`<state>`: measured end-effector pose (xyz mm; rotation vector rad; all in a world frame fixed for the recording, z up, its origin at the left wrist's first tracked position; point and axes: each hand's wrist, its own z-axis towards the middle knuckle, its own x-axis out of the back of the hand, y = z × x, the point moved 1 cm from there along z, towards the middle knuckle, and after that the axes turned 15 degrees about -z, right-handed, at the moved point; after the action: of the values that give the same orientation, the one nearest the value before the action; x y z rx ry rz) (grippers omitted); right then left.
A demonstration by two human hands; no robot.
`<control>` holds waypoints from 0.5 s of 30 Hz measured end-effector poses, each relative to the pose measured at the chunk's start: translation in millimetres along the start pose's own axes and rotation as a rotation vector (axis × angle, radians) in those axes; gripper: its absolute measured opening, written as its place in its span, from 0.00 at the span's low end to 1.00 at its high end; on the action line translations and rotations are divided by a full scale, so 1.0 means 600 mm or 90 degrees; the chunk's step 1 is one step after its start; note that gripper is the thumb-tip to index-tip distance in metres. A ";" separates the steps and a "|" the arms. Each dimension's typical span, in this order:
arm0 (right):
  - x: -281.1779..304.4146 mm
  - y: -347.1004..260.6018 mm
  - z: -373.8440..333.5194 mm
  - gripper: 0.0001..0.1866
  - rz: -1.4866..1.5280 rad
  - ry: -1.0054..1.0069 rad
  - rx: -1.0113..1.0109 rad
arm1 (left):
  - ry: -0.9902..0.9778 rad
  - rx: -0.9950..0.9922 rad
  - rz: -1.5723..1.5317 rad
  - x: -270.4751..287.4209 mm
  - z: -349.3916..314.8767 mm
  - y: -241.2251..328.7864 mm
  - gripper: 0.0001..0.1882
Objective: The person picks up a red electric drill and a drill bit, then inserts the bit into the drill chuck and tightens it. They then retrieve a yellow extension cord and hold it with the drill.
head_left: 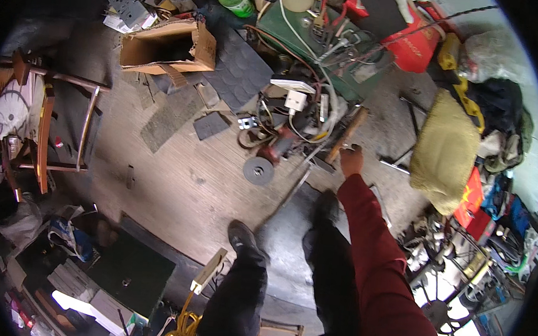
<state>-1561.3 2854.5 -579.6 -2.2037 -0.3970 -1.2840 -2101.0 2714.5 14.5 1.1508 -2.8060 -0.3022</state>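
Observation:
My right hand [352, 161], in a dark red sleeve, reaches down toward the floor with its fingers curled. A small bright glint shows at the fingertips; what they hold is too small to make out. Right beside it lies a hammer [349, 133] with a wooden handle and a dark metal head. Whether the hand touches the handle is hard to tell. To its left rests a red angle grinder [276, 148] with a grey disc [258, 171] facing up. My left hand is out of view.
A white plug adapter [295, 101] and tangled cables lie by a green metal case [291, 35]. An open cardboard box [203, 45] stands farther left. A yellow cushioned stool [448, 152] is at right, a wooden chair [45, 140] at left. My shoes [241, 235] stand near the grinder.

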 end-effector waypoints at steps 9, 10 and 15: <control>-0.026 0.033 -0.019 0.29 -0.022 -0.125 -0.100 | 0.012 -0.008 0.039 -0.053 0.024 -0.009 0.19; -0.016 0.036 -0.062 0.27 0.117 -0.069 -0.110 | 0.001 -0.006 0.041 -0.057 0.018 -0.013 0.19; 0.127 0.056 -0.304 0.13 0.343 -0.146 -0.071 | -0.055 -0.010 0.077 -0.082 -0.051 -0.019 0.19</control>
<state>-1634.2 2717.3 -453.2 -2.3360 0.1872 -0.7819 -2053.3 2736.6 41.4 0.9820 -2.9272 -0.3718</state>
